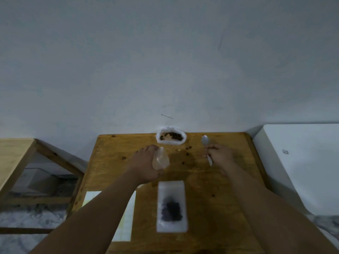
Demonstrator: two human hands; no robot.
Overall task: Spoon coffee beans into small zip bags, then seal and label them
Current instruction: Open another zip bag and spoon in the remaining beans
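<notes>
Wood, honey-brown and knotted, makes the tabletop (211, 208) that carries everything I am working with. Nearest to me lies a flat clear zip bag (172, 206) with a dark clump of coffee beans in its lower half. It is blurred, so I cannot tell whether its strip is pressed closed. Just left of it, a pale yellow sheet of paper (126, 222) lies partly under my left forearm.

Farther out, my left hand (145, 164) holds a small empty clear zip bag (161, 159). The fingers (145, 151) curl along its left side and the thumb grips its near end. This bag is see-through and slightly bulged, with the wood showing through it.

Well apart to the right, my right hand (220, 155) has its fingers (213, 148) curled tightly round the handle of a silvery spoon (205, 140). The bowl points away toward the wall, and the handle's pale end sticks out below my hand. I cannot tell whether the bowl carries anything.

Between the two hands, a few loose dark coffee beans (188, 148) are scattered on the wood. At the far edge, against the grey-white wall (165, 70), sits a white plastic bag (171, 143) with its mouth open. Brown beans are heaped toward its back and right.
</notes>
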